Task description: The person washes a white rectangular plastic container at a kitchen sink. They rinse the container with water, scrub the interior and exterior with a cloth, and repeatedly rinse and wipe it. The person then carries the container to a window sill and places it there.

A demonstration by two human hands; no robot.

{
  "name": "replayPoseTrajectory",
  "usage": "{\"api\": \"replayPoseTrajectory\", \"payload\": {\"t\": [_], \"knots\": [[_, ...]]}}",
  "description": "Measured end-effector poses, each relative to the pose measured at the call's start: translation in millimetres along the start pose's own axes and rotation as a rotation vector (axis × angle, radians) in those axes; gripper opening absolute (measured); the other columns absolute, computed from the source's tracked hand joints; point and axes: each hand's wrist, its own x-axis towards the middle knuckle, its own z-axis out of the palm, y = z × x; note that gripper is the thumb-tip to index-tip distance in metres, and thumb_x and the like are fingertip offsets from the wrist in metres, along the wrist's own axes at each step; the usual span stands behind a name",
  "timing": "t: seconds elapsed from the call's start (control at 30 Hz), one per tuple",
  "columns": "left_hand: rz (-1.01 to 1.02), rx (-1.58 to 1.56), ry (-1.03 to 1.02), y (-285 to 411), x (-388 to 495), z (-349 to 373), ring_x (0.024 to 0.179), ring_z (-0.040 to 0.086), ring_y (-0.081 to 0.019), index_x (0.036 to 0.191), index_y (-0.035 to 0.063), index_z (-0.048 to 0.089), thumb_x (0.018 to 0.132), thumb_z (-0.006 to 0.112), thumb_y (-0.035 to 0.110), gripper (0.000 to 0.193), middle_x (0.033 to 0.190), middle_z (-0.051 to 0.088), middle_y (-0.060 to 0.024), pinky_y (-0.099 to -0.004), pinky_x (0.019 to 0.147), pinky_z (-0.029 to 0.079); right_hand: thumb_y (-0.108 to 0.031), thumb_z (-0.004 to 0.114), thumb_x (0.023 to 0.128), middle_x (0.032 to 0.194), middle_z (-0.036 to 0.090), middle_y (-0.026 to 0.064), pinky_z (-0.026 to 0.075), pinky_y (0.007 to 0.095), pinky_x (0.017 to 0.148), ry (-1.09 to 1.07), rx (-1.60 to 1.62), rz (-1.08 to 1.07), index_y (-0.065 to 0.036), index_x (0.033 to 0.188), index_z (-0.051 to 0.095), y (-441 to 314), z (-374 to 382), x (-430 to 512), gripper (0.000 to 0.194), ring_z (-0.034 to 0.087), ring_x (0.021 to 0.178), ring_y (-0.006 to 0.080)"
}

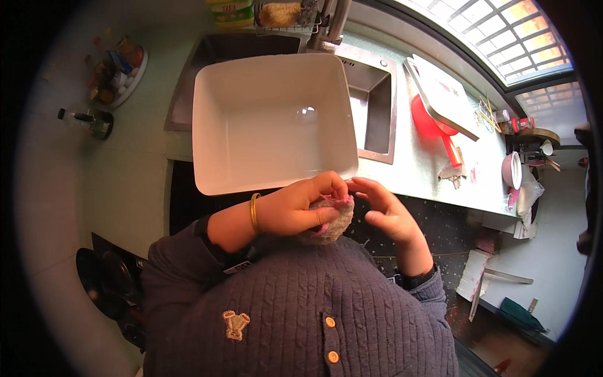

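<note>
My left hand [301, 205], with a gold bangle at the wrist, grips a bunched greyish cloth [341, 221] with pink edging close to my chest. To its right, my right hand [388, 212] has its fingers apart and curved towards the cloth; its fingertips come near the left hand's, and I see nothing held in it. Just beyond both hands a large white rectangular basin [273, 136] rests across the double sink, tilted so its inside faces me. Its inner walls look bare, with a small light reflection on them. The cloth's lower part is partly hidden by the left hand.
Right of the basin lies a steel sink bowl [377, 113]. Farther right, a white board [445, 96] leans over a red plastic strainer [426, 120]. A faucet [334, 28] stands behind. At left are a glass bottle [101, 123] and a plate of food items [127, 89]; pans [101, 282] sit lower left.
</note>
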Motion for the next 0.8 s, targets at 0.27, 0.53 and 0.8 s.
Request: {"api": "replayPoseTrajectory", "payload": {"t": [0.27, 0.53, 0.8], "knots": [[0.012, 0.379, -0.112, -9.7, -38.2, -39.6, 0.095, 0.058, -0.0179, 0.120, 0.0047, 0.051, 0.085, 0.066, 0.019, 0.041, 0.104, 0.060, -0.0085, -0.0321, 0.086, 0.045, -0.018, 0.072, 0.079, 0.096, 0.057, 0.0075, 0.043, 0.0293, 0.079, 0.151, -0.032, -0.133, -0.002, 0.087, 0.057, -0.6, 52.7, 11.6, 0.023, 0.054, 0.089, 0.0163], [0.052, 0.194, 0.132, -21.7, -75.0, -60.5, 0.088, 0.061, -0.0139, 0.112, 0.0027, 0.055, 0.089, 0.055, 0.009, 0.023, 0.094, 0.060, -0.0082, -0.0309, 0.080, 0.049, -0.027, 0.052, 0.096, 0.115, 0.058, 0.0129, 0.047, 0.0385, 0.090, 0.721, 0.129, -0.426, -0.003, 0.114, 0.053, -9.3, 81.6, -3.3, 0.030, 0.057, 0.103, 0.0219], [0.211, 1.667, 0.426, -37.2, -94.7, -85.8, 0.108, 0.058, -0.0215, 0.101, 0.0115, 0.066, 0.078, 0.069, 0.040, 0.037, 0.087, 0.067, -0.0054, -0.0437, 0.102, 0.034, -0.029, 0.047, 0.100, 0.104, 0.062, 0.0121, 0.046, 0.0351, 0.087, 0.749, -0.860, -0.322, 0.003, 0.100, 0.066, -30.5, 40.9, 15.3, 0.036, 0.058, 0.099, 0.0258]]}}
